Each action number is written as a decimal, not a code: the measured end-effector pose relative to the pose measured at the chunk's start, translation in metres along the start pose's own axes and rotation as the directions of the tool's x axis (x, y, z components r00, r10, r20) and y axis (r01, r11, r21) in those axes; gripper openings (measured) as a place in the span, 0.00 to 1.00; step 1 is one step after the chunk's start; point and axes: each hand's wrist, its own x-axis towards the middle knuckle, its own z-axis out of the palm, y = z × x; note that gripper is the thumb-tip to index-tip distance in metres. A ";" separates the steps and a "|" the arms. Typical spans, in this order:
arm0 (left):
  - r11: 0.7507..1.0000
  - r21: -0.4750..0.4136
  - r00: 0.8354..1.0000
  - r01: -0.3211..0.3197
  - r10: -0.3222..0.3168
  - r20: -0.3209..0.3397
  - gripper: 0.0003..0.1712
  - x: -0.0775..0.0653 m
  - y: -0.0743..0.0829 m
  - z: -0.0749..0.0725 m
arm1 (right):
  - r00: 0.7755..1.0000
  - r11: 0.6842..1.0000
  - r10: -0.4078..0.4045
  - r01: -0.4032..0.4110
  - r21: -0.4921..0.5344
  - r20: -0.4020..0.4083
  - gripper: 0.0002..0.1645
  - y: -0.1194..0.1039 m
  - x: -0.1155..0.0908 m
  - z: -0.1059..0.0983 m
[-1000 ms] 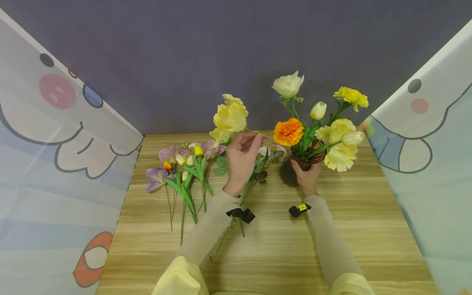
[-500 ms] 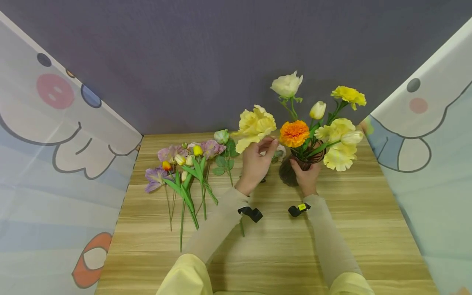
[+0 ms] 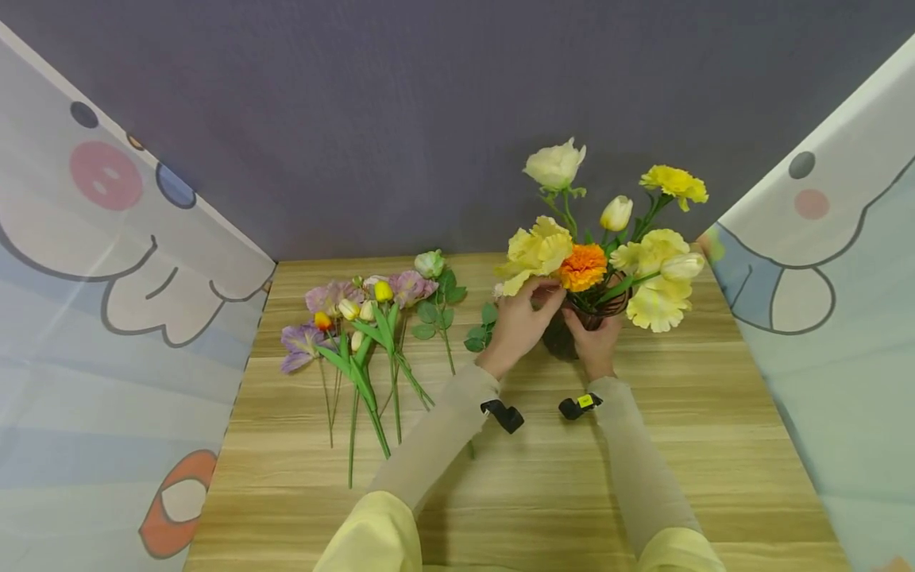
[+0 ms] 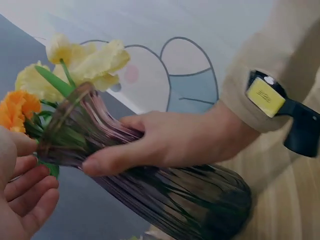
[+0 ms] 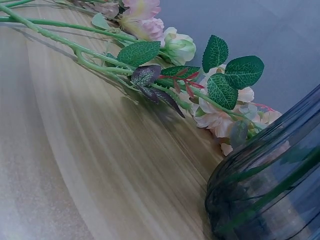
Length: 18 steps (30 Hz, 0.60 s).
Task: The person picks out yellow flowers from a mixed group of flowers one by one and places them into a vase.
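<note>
My left hand [image 3: 520, 324] pinches a pale yellow ruffled flower [image 3: 538, 248] just under its bloom, at the left of the vase mouth. Its stem is hidden behind the hand. My right hand [image 3: 597, 343] grips the neck of a dark, see-through ribbed vase [image 4: 220, 200], thumb near the rim, and the vase leans to one side. In the vase stand an orange flower [image 3: 582, 267], a white flower [image 3: 556, 164], a bright yellow flower [image 3: 674, 184], white tulips [image 3: 616, 213] and another ruffled yellow flower [image 3: 659, 310]. Left-hand fingertips [image 4: 50, 182] are right at the rim.
On the wooden table [image 3: 643, 477] at left lie purple flowers [image 3: 300, 343], tulips [image 3: 349, 310] and a pale green rose [image 3: 430, 264]. Leafy stems and peach blooms [image 5: 217, 122] lie beside the vase base. A grey wall [image 3: 400, 143] rises behind.
My left hand has carried the yellow flower rightward and down to the vase, beside the orange flower, which has shifted right. My right hand keeps its grip on the vase.
</note>
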 end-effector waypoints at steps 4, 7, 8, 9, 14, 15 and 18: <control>0.999 -0.042 0.999 -0.030 0.031 0.034 0.14 -0.005 -0.015 0.001 | 1.000 1.000 -0.010 0.010 -0.012 -0.001 0.31 0.000 0.000 0.001; 1.000 -0.030 0.995 -0.009 0.012 0.101 0.14 -0.012 -0.028 -0.002 | 1.000 0.999 -0.031 0.030 -0.026 -0.003 0.31 0.001 0.000 0.001; 1.000 -0.008 0.992 0.006 -0.005 0.125 0.14 -0.016 -0.032 -0.004 | 0.999 0.999 -0.032 0.032 -0.024 -0.006 0.31 0.000 0.000 0.001; 1.000 0.006 0.989 0.022 -0.023 0.148 0.15 -0.019 -0.037 -0.005 | 0.999 0.999 -0.032 0.032 -0.026 -0.007 0.30 0.000 -0.001 0.001; 0.995 0.021 0.975 0.096 -0.099 0.198 0.15 -0.039 -0.061 -0.011 | 1.000 1.000 -0.002 0.001 -0.029 -0.016 0.29 -0.003 -0.001 0.001; 0.994 0.021 0.975 0.104 -0.107 0.196 0.14 -0.043 -0.065 -0.012 | 1.000 0.999 0.000 -0.001 -0.036 -0.012 0.29 -0.003 -0.001 0.001; 0.992 0.045 0.977 0.118 -0.124 0.175 0.13 -0.054 -0.077 -0.016 | 1.000 0.999 0.003 -0.004 -0.050 -0.004 0.31 -0.003 -0.001 0.001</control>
